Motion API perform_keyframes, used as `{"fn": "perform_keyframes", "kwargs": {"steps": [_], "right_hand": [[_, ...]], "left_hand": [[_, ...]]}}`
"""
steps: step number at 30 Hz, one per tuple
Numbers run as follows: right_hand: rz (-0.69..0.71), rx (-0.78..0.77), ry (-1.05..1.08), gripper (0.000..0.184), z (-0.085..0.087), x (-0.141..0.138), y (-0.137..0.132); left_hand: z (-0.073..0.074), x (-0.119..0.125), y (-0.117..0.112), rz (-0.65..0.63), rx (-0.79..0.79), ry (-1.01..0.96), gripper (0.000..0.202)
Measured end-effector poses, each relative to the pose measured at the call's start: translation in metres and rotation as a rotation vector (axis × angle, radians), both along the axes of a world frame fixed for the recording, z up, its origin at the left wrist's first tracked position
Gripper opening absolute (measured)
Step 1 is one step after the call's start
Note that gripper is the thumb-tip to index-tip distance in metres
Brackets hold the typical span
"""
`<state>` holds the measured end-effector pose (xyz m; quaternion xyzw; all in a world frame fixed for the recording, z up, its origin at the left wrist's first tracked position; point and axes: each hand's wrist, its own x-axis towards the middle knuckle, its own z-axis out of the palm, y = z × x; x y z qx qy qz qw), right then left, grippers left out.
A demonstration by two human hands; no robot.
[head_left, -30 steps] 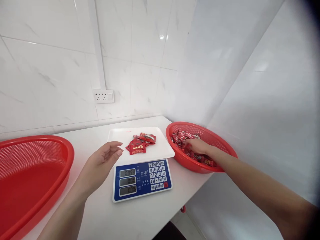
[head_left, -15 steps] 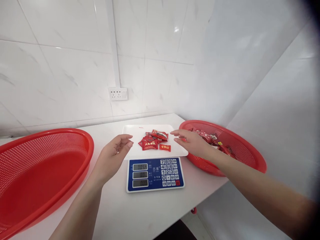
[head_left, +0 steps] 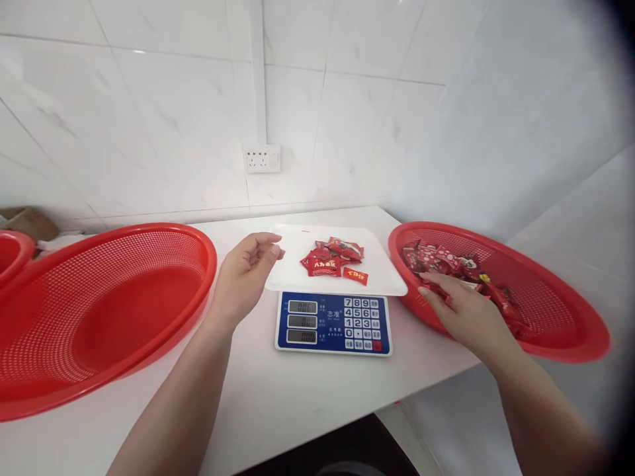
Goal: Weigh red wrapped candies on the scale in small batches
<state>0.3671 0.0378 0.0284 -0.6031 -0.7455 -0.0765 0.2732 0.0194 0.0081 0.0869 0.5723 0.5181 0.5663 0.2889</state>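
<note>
Several red wrapped candies [head_left: 331, 258] lie in a small heap on the white pan [head_left: 290, 281] of a digital scale [head_left: 333, 324]. My left hand [head_left: 252, 272] hovers at the pan's left edge, fingers curved and apart, holding nothing. Over the near left rim of the right red basket [head_left: 560, 317] reaches my right hand [head_left: 459, 307], its thumb and fingers spread. Red candy packets [head_left: 441, 258] fill part of that basket, right by the fingertips. I see nothing held in the right hand, though its underside is hidden.
A large red basket [head_left: 208, 264] with a bare bottom stands on the left of the white table [head_left: 258, 410]. Behind it are part of another red basket [head_left: 14, 254] and a brown box [head_left: 32, 223]. A tiled wall with a socket [head_left: 262, 158] closes the back.
My right hand has moved from beside the candies on the pan to the right basket. The left hand stays by the pan. The view has shifted, and the scale's top reading differs.
</note>
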Motion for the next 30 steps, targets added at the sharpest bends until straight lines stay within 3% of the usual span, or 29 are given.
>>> {"fn": "perform_keyframes", "kwargs": {"steps": [9, 14, 18, 22, 24, 27, 30], "right_hand": [[-0.005, 0.07, -0.004, 0.035, -0.008, -0.001, 0.003], [0.08, 0.334, 0.052, 0.024, -0.009, -0.017, -0.014], [0.257, 0.433, 0.121, 0.014, -0.041, -0.029, -0.027], [0.197, 0.366, 0.332, 0.014, -0.087, -0.028, -0.026], [0.151, 0.342, 0.446, 0.017, -0.101, -0.026, -0.023], [0.138, 0.314, 0.586, 0.019, -0.106, -0.026, -0.021], [0.17, 0.243, 0.666, 0.022, -0.103, -0.028, -0.023]], "left_hand": [[-0.001, 0.001, 0.0, -0.013, -0.019, 0.021, 0.019], [-0.001, 0.0, 0.001, -0.01, -0.034, 0.046, 0.02], [-0.007, 0.007, 0.003, 0.035, -0.046, 0.184, 0.024], [-0.021, 0.024, 0.008, -0.05, -0.061, 0.472, 0.032], [-0.025, 0.034, 0.016, -0.129, -0.069, 0.609, 0.039], [-0.025, 0.047, 0.037, -0.222, -0.12, 0.734, 0.053], [-0.023, 0.055, 0.06, -0.228, -0.191, 0.779, 0.072]]}}
